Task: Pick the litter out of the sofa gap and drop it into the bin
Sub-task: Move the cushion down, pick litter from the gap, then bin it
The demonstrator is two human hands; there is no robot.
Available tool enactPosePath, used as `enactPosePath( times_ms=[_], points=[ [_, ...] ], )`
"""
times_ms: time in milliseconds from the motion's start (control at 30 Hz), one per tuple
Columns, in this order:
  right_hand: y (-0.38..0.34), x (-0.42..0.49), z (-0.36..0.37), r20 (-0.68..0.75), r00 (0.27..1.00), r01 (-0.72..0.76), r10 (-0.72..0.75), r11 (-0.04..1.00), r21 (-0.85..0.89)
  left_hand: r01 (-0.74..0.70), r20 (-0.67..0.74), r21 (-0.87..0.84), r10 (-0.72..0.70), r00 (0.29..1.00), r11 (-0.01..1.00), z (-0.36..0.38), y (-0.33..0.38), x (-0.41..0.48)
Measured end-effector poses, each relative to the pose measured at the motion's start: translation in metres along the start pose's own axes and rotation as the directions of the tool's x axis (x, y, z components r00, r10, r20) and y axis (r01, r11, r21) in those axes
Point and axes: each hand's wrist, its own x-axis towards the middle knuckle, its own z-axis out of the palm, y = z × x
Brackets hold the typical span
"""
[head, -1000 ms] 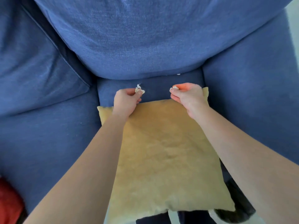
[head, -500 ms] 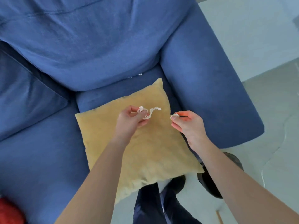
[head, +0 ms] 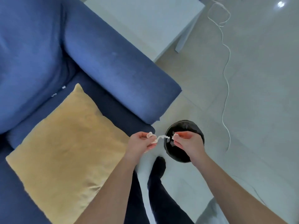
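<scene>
My left hand [head: 141, 143] pinches a crumpled white scrap of litter [head: 157, 138] whose strip trails to the right. My right hand [head: 186, 141] pinches a smaller white scrap [head: 175, 135] directly over the round black bin [head: 183, 126] on the floor by the sofa's arm. The left hand hovers just left of the bin's rim, off the seat's front corner. Two more white bits [head: 63, 87] show in the gap between the blue sofa's [head: 100, 65] seat and back cushion.
A mustard cushion [head: 64, 143] lies on the sofa seat. My dark-trousered legs [head: 155, 183] stand between sofa and bin. A white low table [head: 161, 25] stands beyond the sofa arm, and a white cable [head: 226, 75] snakes across the pale tiled floor.
Both hands have drawn back from the sofa gap and swung right with the scraps, from over the cushion to the bin. The view turned right, bringing the bin and floor into sight.
</scene>
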Motion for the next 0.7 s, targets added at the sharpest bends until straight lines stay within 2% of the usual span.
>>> enactPosePath(
  times_ms=[133,267,333,400,467,700],
  points=[
    [0.039,0.015,-0.051,-0.157,0.981,-0.096,0.111,0.990,0.103,0.051,-0.049,0.205,-0.042,0.998,0.977,0.056,-0.036,0.022],
    [0.068,0.028,-0.078,-0.223,0.954,-0.157,0.198,0.970,0.187,0.125,-0.090,0.255,-0.105,0.990,0.959,0.101,-0.061,0.036],
    [0.076,0.034,-0.085,-0.225,0.945,-0.174,0.236,0.949,0.264,0.157,-0.075,0.254,-0.142,0.987,0.954,0.119,-0.067,0.039],
    [0.080,0.038,-0.088,-0.212,0.937,-0.198,0.279,0.921,0.337,0.192,-0.003,0.251,-0.198,0.980,0.949,0.132,-0.069,0.039],
    [0.083,0.042,-0.091,-0.196,0.929,-0.231,0.312,0.908,0.349,0.227,0.043,0.279,-0.248,0.968,0.933,0.137,-0.069,0.038],
    [0.070,0.039,-0.095,-0.145,0.954,-0.206,0.261,0.927,0.314,0.185,-0.032,0.370,-0.187,0.982,0.911,0.117,-0.062,0.042]
  ],
)
